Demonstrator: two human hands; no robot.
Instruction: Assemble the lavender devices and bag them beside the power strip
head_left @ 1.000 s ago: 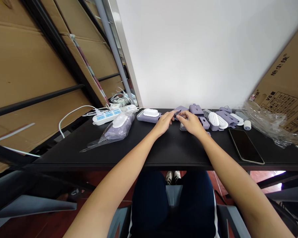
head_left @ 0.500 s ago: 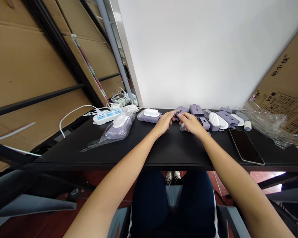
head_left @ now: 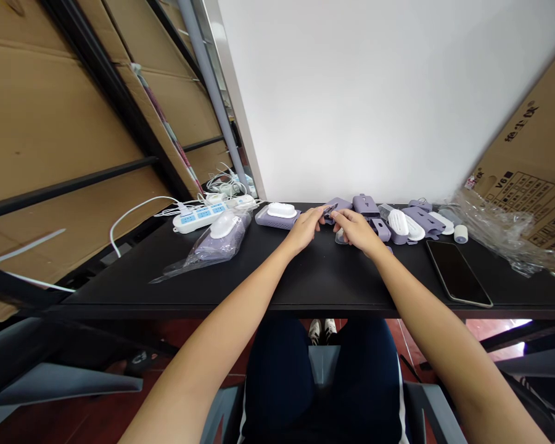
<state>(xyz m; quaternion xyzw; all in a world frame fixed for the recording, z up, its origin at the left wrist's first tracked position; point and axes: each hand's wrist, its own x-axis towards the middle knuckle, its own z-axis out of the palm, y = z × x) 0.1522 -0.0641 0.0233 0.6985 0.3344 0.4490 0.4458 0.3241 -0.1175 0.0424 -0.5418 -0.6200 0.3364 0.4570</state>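
My left hand [head_left: 305, 228] and my right hand [head_left: 356, 230] meet at the back of a black table [head_left: 324, 277]. A small dark piece [head_left: 328, 210] sits at my left fingertips, partly hidden by them. My right fingers lie just beside it, close to a lilac plastic casing [head_left: 340, 202]. A clear plastic piece [head_left: 340, 237] shows under my right palm. To the left stands a lilac unit with a white oval top [head_left: 277, 217]. Several lilac parts [head_left: 423, 219] and white oval pieces [head_left: 398, 222] lie to the right.
A white power strip [head_left: 198, 219] with tangled cables lies at back left, next to a lilac item in a clear bag [head_left: 217, 243]. A black phone [head_left: 457, 272] and crumpled plastic wrap [head_left: 494, 231] lie at right. A cardboard box [head_left: 527, 142] stands beyond them.
My right hand has shifted slightly right, a little farther from the dark piece. The dark piece has moved slightly left with my left fingertips.
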